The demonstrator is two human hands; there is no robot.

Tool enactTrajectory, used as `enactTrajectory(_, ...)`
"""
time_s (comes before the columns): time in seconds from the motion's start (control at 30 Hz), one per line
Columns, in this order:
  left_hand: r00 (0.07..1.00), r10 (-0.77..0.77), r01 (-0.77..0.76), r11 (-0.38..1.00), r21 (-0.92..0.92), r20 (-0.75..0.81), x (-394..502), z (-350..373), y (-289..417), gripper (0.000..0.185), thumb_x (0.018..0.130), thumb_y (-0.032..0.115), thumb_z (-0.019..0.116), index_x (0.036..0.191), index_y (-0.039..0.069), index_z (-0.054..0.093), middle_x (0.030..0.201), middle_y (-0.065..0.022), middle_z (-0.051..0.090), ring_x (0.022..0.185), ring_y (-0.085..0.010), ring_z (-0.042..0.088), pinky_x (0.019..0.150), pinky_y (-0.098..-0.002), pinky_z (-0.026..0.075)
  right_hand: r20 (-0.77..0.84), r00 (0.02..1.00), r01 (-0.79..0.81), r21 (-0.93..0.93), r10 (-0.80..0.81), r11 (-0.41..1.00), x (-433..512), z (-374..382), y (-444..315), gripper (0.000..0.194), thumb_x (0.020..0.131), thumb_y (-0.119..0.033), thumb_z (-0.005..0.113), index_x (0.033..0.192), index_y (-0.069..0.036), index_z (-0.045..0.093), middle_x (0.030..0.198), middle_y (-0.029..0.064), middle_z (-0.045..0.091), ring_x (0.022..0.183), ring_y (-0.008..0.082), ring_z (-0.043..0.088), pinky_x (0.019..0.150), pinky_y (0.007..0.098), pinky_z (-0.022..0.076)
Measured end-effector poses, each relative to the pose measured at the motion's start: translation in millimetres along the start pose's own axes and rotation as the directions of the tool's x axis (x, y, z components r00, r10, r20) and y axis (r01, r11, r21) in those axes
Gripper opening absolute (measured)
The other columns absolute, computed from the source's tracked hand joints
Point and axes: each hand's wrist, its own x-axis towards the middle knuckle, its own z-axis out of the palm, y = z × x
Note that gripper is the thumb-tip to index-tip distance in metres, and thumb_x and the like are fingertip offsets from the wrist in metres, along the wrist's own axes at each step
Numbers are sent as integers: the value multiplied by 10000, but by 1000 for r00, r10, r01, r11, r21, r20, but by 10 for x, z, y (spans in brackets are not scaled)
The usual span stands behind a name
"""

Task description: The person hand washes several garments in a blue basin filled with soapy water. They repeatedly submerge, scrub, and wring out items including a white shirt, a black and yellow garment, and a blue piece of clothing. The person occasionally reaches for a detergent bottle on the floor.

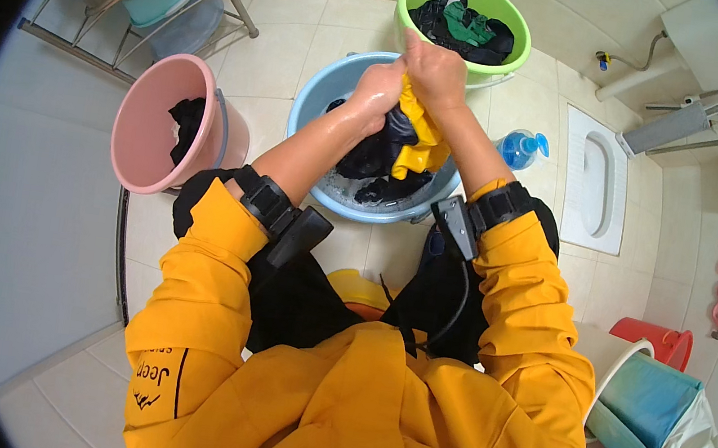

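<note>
Both hands are close together above a blue plastic basin (pixel 314 92) on the tiled floor. My left hand (pixel 379 94) is wet and grips a bunched yellow and dark garment (pixel 419 140). Against it, my right hand (pixel 434 74) is closed on the upper part of the same cloth. The garment's lower folds hang down into the basin. Soapy water and dark wet clothing (pixel 380 189) lie beneath it. The fingers are partly hidden behind the hands and the cloth.
A green bucket (pixel 523 21) with black and green clothes stands behind the basin. On the left is a pink bucket (pixel 141 120) holding black cloth, near a metal rack (pixel 84 41) of basins. To the right are a blue pump bottle (pixel 518 150) and a squat toilet (pixel 595 187).
</note>
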Motion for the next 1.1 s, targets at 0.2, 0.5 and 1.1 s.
enactTrajectory(0.2,991,-40,41,999,-1,-130,18,-4,-38,304,852,293,452,882,3,539,849,-66,553,783,-152,495,698,-307,398,-31,995,100,49,-99,994,-11,-53,-95,325,796,-273,496,509,-128,542,471,85,499,415,253,499,369,342,382)
enactTrajectory(0.5,999,27,-28,999,21,38,51,-42,-23,306,838,347,480,875,50,546,863,-43,563,761,-140,525,659,-290,428,-47,990,-131,-19,130,991,25,-117,-156,324,800,-266,495,516,-113,520,464,92,484,404,250,490,354,331,362)
enactTrajectory(1.1,908,378,-409,895,180,183,-80,-132,227,261,853,272,492,877,21,558,815,12,545,734,-59,488,685,-199,395,264,766,-630,484,586,607,283,-432,222,558,769,-408,574,460,31,423,406,32,276,415,125,238,391,300,262)
